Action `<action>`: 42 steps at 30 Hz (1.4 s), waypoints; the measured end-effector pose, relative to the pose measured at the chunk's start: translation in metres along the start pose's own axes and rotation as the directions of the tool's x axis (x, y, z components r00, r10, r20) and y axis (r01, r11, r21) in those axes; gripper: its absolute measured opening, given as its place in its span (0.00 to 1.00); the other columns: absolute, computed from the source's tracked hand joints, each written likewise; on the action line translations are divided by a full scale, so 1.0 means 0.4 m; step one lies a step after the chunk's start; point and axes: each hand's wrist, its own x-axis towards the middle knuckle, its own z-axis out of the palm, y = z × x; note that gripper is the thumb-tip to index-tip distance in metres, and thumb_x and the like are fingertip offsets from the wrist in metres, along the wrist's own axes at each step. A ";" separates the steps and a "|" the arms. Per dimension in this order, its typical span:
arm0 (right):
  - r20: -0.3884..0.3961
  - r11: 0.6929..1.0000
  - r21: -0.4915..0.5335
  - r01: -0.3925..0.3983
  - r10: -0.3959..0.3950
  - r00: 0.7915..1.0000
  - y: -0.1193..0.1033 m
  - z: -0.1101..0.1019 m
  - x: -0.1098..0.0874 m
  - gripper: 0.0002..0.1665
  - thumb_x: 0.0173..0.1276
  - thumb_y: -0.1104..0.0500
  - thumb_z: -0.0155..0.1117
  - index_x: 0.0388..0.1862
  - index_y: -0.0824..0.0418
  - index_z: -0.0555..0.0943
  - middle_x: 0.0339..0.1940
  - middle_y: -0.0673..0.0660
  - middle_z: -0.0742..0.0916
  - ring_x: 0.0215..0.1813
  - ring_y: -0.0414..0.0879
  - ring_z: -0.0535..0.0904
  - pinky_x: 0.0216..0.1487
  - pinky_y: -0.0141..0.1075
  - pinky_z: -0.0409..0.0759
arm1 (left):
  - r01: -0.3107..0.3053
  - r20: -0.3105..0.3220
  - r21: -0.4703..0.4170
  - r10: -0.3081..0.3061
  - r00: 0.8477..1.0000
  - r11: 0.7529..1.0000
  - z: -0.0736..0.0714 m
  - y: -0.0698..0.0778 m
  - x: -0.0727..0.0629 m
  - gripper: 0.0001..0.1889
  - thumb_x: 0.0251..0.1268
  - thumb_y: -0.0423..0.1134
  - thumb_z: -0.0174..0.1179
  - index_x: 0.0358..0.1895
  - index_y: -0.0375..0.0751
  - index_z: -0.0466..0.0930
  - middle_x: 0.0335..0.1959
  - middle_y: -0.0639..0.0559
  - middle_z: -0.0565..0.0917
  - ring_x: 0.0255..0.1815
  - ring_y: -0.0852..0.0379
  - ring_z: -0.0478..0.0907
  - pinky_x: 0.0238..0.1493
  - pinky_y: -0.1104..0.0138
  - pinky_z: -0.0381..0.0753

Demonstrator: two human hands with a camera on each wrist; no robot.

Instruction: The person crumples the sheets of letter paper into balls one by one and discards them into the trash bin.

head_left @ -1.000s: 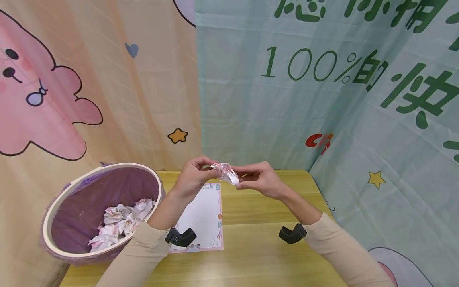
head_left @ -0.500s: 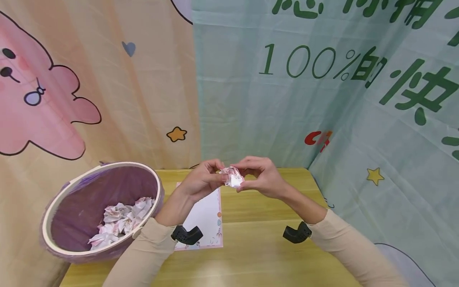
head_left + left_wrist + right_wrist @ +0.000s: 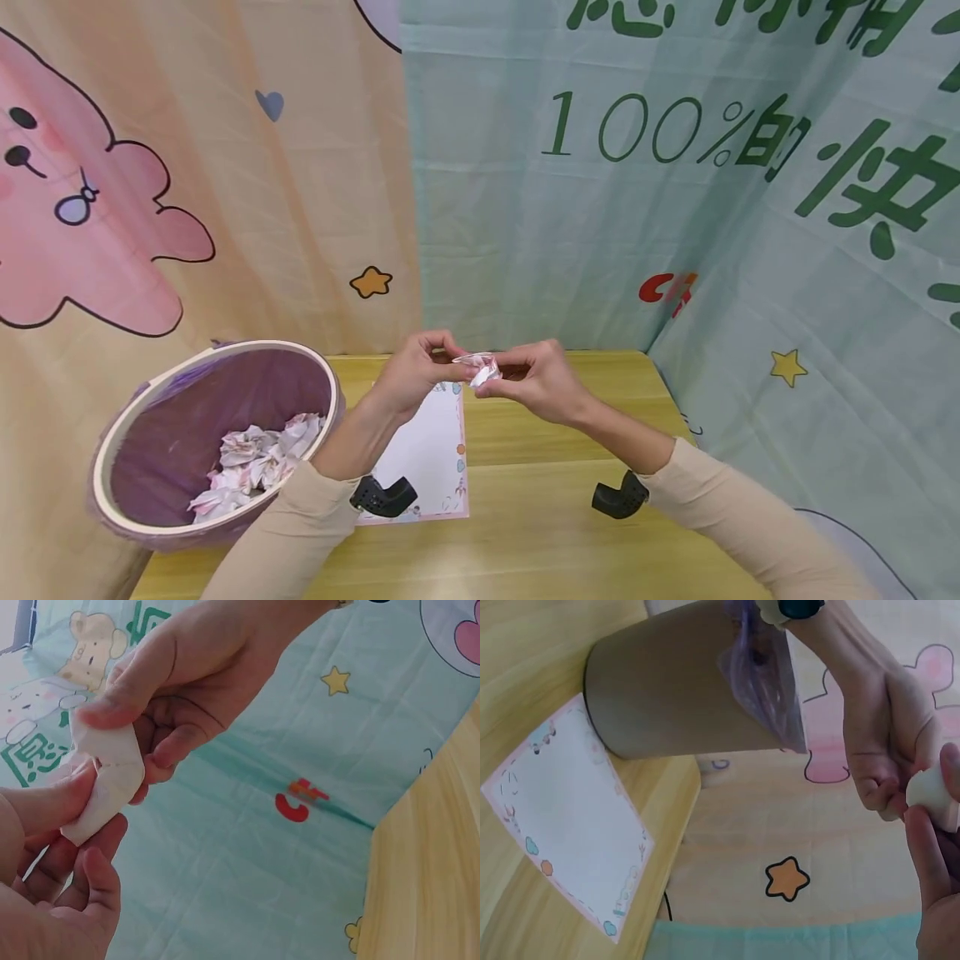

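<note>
A small crumpled ball of white and pink paper (image 3: 486, 368) is held in the air between both hands, above the back part of the table. My left hand (image 3: 405, 379) pinches its left side between thumb and fingers. From the other side my right hand (image 3: 542, 385) grips it with thumb and fingertips. Close up in the left wrist view, the paper (image 3: 112, 784) looks folded and compressed, with both thumbs pressing on it. The right wrist view shows only part of the paper (image 3: 930, 791); fingers cover the rest.
A bin with a purple liner (image 3: 161, 442) stands at the left, several crumpled papers (image 3: 251, 458) inside. Beside it on the wooden table (image 3: 540, 517) lies a flat sheet with a decorated pink border (image 3: 427, 458), partly behind my left arm. Printed curtains (image 3: 525, 250) hang behind.
Both hands keep hold of the paper while shifting slightly, first right, then back left. The paper has turned and looks more squeezed. Bin and flat sheet stay put.
</note>
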 end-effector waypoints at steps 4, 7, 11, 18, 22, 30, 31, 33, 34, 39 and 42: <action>-0.060 0.998 -0.015 -0.063 0.062 0.996 0.012 0.012 -0.006 0.14 0.60 0.65 0.81 0.44 0.67 0.91 0.35 0.54 0.92 0.29 0.48 0.88 0.29 0.39 0.87 | -0.043 -0.092 0.118 0.054 0.994 0.992 0.019 -0.008 -0.007 0.08 0.56 0.15 0.69 0.28 0.24 0.79 0.31 0.47 0.83 0.30 0.54 0.81 0.35 0.68 0.81; -0.051 0.987 0.012 -0.161 0.161 0.986 0.018 0.014 -0.005 0.13 0.62 0.62 0.81 0.44 0.65 0.92 0.34 0.53 0.92 0.28 0.46 0.87 0.30 0.41 0.88 | -0.066 -0.125 0.125 0.081 0.989 0.990 0.024 -0.025 -0.015 0.06 0.57 0.15 0.68 0.30 0.20 0.79 0.32 0.44 0.83 0.32 0.52 0.82 0.37 0.67 0.83; -0.004 0.940 0.161 -0.300 0.305 0.952 0.028 0.006 0.002 0.11 0.64 0.65 0.78 0.45 0.69 0.91 0.35 0.58 0.91 0.34 0.51 0.87 0.39 0.42 0.89 | -0.113 -0.131 0.106 0.126 0.983 0.988 0.020 -0.058 -0.023 0.03 0.63 0.18 0.67 0.38 0.21 0.83 0.37 0.41 0.84 0.38 0.50 0.84 0.43 0.65 0.86; 0.061 0.898 0.256 -0.358 0.354 0.933 0.029 -0.014 0.013 0.12 0.70 0.69 0.70 0.50 0.75 0.87 0.41 0.64 0.90 0.41 0.52 0.87 0.47 0.44 0.88 | -0.160 -0.117 0.014 0.161 0.980 0.987 0.018 -0.092 -0.050 0.30 0.59 0.19 0.71 0.67 0.23 0.74 0.51 0.39 0.79 0.48 0.53 0.84 0.53 0.62 0.85; 0.131 0.921 0.208 -0.329 0.307 0.943 0.012 -0.020 0.008 0.12 0.73 0.67 0.68 0.51 0.74 0.87 0.43 0.62 0.90 0.43 0.52 0.88 0.49 0.45 0.88 | -0.262 -0.135 0.125 0.278 0.951 0.957 0.026 -0.093 -0.055 0.34 0.50 0.21 0.77 0.64 0.24 0.76 0.54 0.36 0.80 0.50 0.52 0.84 0.56 0.59 0.84; 0.094 0.990 0.009 -0.140 0.139 0.986 -0.010 -0.018 0.014 0.13 0.70 0.67 0.71 0.53 0.68 0.88 0.46 0.57 0.89 0.44 0.48 0.85 0.46 0.38 0.87 | -0.428 -0.095 0.294 0.472 0.877 0.854 0.016 -0.087 -0.049 0.23 0.49 0.16 0.74 0.53 0.27 0.86 0.48 0.40 0.84 0.47 0.51 0.84 0.53 0.61 0.85; 0.067 0.991 0.001 -0.134 0.134 0.989 -0.012 -0.016 0.015 0.14 0.69 0.68 0.73 0.53 0.68 0.88 0.46 0.57 0.88 0.44 0.48 0.85 0.46 0.38 0.87 | -0.437 -0.089 0.304 0.482 0.871 0.846 0.016 -0.087 -0.046 0.23 0.50 0.16 0.74 0.52 0.27 0.86 0.48 0.40 0.85 0.47 0.51 0.84 0.53 0.62 0.85; 0.020 0.990 0.003 -0.141 0.141 0.990 -0.016 -0.009 0.017 0.17 0.66 0.68 0.74 0.54 0.69 0.87 0.47 0.58 0.87 0.46 0.49 0.85 0.48 0.39 0.87 | -0.453 -0.087 0.311 0.500 0.862 0.835 0.019 -0.088 -0.043 0.21 0.51 0.16 0.73 0.52 0.25 0.86 0.47 0.39 0.85 0.47 0.51 0.84 0.52 0.63 0.86; -0.005 0.989 -0.004 -0.149 0.149 0.989 -0.017 -0.006 0.017 0.16 0.65 0.68 0.75 0.52 0.68 0.88 0.45 0.58 0.87 0.44 0.49 0.85 0.48 0.39 0.87 | -0.460 -0.087 0.310 0.506 0.858 0.832 0.021 -0.090 -0.040 0.21 0.52 0.16 0.73 0.52 0.24 0.85 0.46 0.39 0.84 0.46 0.51 0.84 0.51 0.64 0.86; -0.118 0.974 0.028 -0.226 0.228 0.967 -0.009 0.006 0.014 0.10 0.62 0.70 0.77 0.43 0.67 0.91 0.37 0.57 0.87 0.38 0.51 0.84 0.41 0.38 0.88 | -0.480 -0.103 0.280 0.523 0.846 0.832 0.032 -0.098 -0.027 0.18 0.54 0.16 0.71 0.50 0.24 0.86 0.43 0.37 0.83 0.43 0.51 0.83 0.49 0.65 0.86; -0.137 0.958 0.095 -0.269 0.280 0.950 0.002 0.011 0.011 0.08 0.62 0.71 0.76 0.41 0.67 0.91 0.35 0.58 0.87 0.38 0.53 0.84 0.38 0.38 0.88 | -0.471 -0.116 0.260 0.512 0.851 0.843 0.033 -0.106 -0.021 0.15 0.54 0.15 0.71 0.45 0.25 0.87 0.40 0.38 0.83 0.41 0.53 0.81 0.44 0.69 0.85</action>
